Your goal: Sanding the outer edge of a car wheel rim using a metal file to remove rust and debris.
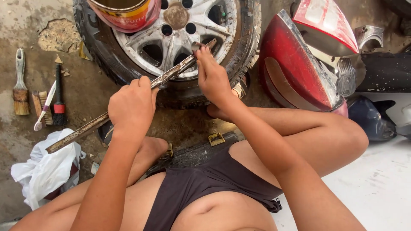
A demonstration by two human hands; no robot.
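Across the rim of the wheel in front of you lies a long, flat metal strip, crusted and brownish, slanting from low on your left up to the alloy spokes on your right. Your left hand grips it near the middle, fingers wrapped shut around it. Your right hand sits at the upper end, fingertips pinched together on the strip's tip, right above the spokes of the wheel.

You look to be at the step of working that upper tip with your right fingers, picking or scraping at what clings there, while the left hand steadies the bar. That is a judgement from the grip alone; what exactly sits under your fingertips is too small to tell. The next move calls for a firm left hold, so the strip does not twist, and a careful pinch at the edge, which may be sharp.

A red and yellow tin stands on the tyre at the top. Just beside the wheel on your right rests a red tail lamp. On the concrete floor to your left lie 2 brushes and a toothbrush, with a crumpled white plastic bag nearer your left knee.
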